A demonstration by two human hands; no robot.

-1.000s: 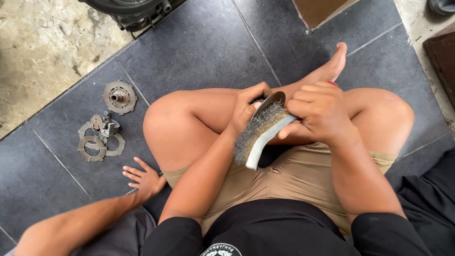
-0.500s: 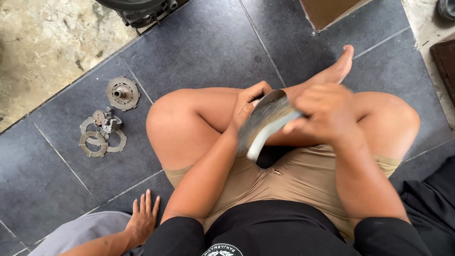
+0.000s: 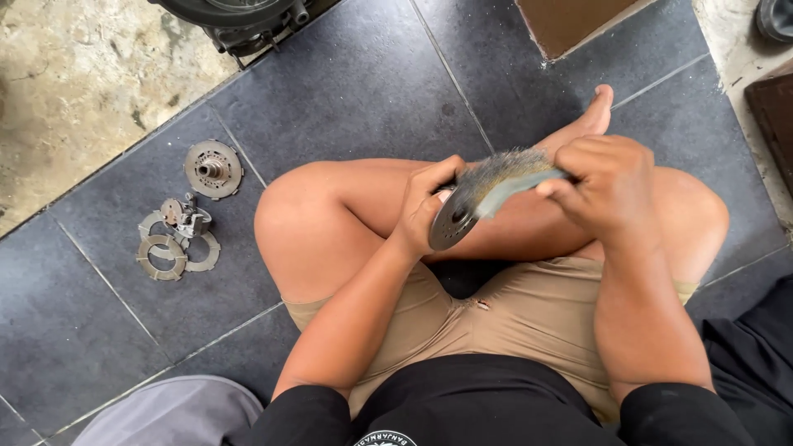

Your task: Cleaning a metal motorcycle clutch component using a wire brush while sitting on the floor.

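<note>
Fingers of the left hand [image 3: 425,202] curl around the edge of a round metal disc [image 3: 453,221], gripping it on edge over the crossed bare legs. The right hand [image 3: 607,186] is closed tight on the pale handle of a wire brush [image 3: 505,175], whose grey bristles lie against the upper rim of the disc. The disc looks dull grey and flat, with a dark hole at its centre and small marks around the face; much of its rim is hidden behind the left fingers and the bristles, so its full outline cannot be made out. The brush handle disappears inside the right fist.

Both forearms come out of black sleeves, and tan shorts [image 3: 496,330] cover the lap below the hands. A bare foot [image 3: 596,111] points away beyond the brush.

On the dark floor tiles [image 3: 355,91] well to the left lie loose metal parts: a round toothed hub [image 3: 213,168], a small bracket-like piece [image 3: 183,218] and flat rings [image 3: 173,252] overlapping each other. A dark machine part [image 3: 239,21] is cut off by the top edge, and grey fabric [image 3: 173,413] by the bottom edge.
</note>
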